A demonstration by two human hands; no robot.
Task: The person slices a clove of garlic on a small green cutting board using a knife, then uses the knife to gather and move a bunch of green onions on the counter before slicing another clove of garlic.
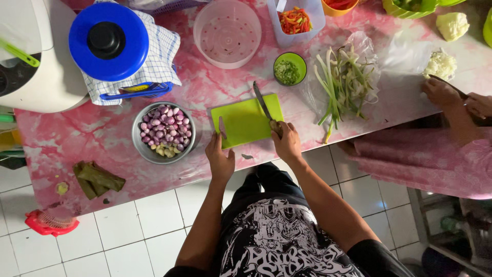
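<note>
Board, one, green, lay at the table edge, where the right hand clenched one knife resting on it and the left hand pinched one shallot against it.

A table with a pink marbled top is seen — on it are set a green cutting board, a metal bowl of shallots, a small green bowl, folded leaves and green stalks on clear plastic.
</note>
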